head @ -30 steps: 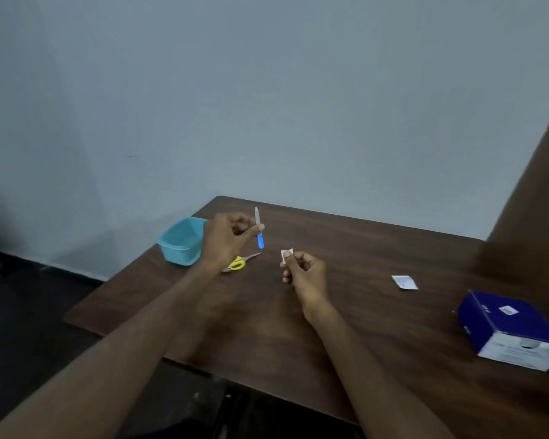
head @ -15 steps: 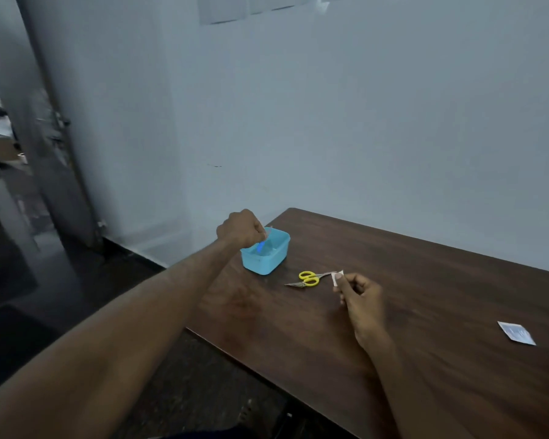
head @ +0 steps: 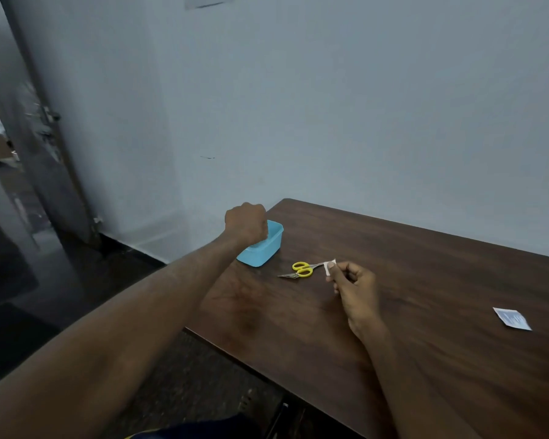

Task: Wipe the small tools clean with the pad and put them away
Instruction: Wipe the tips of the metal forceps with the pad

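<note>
Just then the white pad point(head: 329, 267) was pinched between the thumb and forefinger of the right hand point(head: 354, 288), held a little above the table point(head: 425, 280) and close by the tip of the yellow-handled scissors point(head: 301, 269), which lay flat near the blue container point(head: 263, 247). The left hand point(head: 246, 223) hung curled over the container's open top; whether it gripped anything could not be told, as its fingers faced away. Half a second earlier a blue tool had shown beneath that fist; now it was hidden. A torn wrapper point(head: 512, 318) lay well apart to the right.
</note>
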A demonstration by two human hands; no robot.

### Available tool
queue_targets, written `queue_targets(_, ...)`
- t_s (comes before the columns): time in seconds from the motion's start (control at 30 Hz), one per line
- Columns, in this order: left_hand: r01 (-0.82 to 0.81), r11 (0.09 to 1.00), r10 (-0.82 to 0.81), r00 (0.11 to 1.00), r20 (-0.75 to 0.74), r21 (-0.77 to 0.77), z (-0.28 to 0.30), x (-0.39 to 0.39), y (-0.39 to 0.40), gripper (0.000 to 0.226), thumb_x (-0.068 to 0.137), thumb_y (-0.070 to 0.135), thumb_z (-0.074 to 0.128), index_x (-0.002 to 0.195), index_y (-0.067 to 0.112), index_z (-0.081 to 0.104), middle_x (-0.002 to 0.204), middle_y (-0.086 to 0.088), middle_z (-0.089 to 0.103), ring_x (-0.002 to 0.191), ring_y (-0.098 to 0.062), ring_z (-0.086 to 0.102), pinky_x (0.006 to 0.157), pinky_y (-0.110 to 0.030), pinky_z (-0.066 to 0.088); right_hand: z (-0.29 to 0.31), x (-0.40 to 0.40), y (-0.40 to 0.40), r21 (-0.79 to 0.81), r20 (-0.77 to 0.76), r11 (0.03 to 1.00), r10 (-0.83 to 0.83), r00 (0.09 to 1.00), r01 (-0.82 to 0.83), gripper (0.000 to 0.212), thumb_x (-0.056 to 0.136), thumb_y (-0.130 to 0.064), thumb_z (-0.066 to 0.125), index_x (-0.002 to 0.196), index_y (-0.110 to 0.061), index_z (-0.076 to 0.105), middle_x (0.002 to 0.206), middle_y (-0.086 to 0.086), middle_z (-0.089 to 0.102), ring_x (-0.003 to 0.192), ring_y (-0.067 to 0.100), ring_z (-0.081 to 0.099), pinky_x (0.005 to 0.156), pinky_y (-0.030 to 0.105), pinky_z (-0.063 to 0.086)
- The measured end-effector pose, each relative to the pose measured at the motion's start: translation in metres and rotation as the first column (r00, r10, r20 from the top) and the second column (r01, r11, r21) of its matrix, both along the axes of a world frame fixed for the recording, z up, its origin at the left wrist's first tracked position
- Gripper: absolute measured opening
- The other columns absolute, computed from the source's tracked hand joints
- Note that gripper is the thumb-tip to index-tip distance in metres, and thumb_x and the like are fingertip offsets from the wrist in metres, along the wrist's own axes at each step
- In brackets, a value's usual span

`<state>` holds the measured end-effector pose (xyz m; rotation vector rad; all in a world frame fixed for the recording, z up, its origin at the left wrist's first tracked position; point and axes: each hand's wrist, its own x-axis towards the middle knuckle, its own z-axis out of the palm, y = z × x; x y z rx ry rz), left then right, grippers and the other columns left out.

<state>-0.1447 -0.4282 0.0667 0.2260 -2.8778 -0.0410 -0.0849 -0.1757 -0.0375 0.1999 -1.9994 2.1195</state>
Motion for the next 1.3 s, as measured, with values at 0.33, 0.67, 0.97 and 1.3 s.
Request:
queue_targets(0.33, 0.524, 0.851, -0.513, 0.842, 0.166, -0.031, -0.001, 0.018, 0.05, 0.026, 0.095, 0.033, 0.069, 0.117, 0.026, 0.081, 0.115, 0.0, 0.08, 0.11, -0.024, 0.071, 0.09, -0.036, 0.058, -0.003, -0.002, 0.0, -0.101, 0.013, 0.994, -0.026, 1.0, 0.027, 0.027, 0.099, -0.022, 0.075, 0.076, -0.009, 0.072, 0.066, 0.0, 0.066, 0.058, 0.011, 0.045, 0.055, 0.03, 0.038)
queue_targets(0.67, 0.366, 0.922, -0.378, 0.921, 0.092, 0.123, -0.043, 0.037, 0.041, 0.017, 0.09, 0.035, 0.08, 0.096, 0.02, 0.075, 0.085, 0.009, 0.062, 0.086, -0.017, 0.071, 0.081, -0.043, 0.063, 0.0, -0.001, 0.001, -0.127, 0.043, 0.99, -0.049, 0.998, 0.054, 0.024, 0.101, -0.019, 0.073, 0.081, -0.005, 0.072, 0.064, 0.0, 0.065, 0.054, 0.007, 0.045, 0.05, 0.022, 0.037)
queue_targets(0.97, 0.274, 0.874, -0.31, 0.95, 0.028, 0.401, -0.069, 0.064, 0.04, 0.011, 0.096, 0.008, 0.076, 0.105, 0.012, 0.081, 0.097, -0.002, 0.081, 0.086, -0.008, 0.074, 0.087, -0.027, 0.062, 0.0, 0.001, 0.002, -0.142, 0.066, 0.984, -0.096, 0.993, 0.104, 0.018, 0.105, -0.016, 0.065, 0.091, -0.01, 0.074, 0.066, 0.0, 0.069, 0.057, 0.01, 0.05, 0.052, 0.022, 0.042)
queue_targets(1.3, 0.337, 0.484, -0.314, 0.928, -0.2, 0.808, -0.076, 0.076, 0.1, 0.014, 0.108, 0.024, 0.064, 0.111, 0.02, 0.077, 0.088, 0.009, 0.075, 0.07, -0.001, 0.066, 0.076, -0.019, 0.055, -0.002, -0.005, 0.031, -0.204, 0.093, 0.973, -0.086, 0.992, 0.103, 0.014, 0.1, -0.012, 0.072, 0.089, -0.015, 0.08, 0.067, -0.004, 0.069, 0.062, 0.012, 0.057, 0.059, 0.026, 0.049)
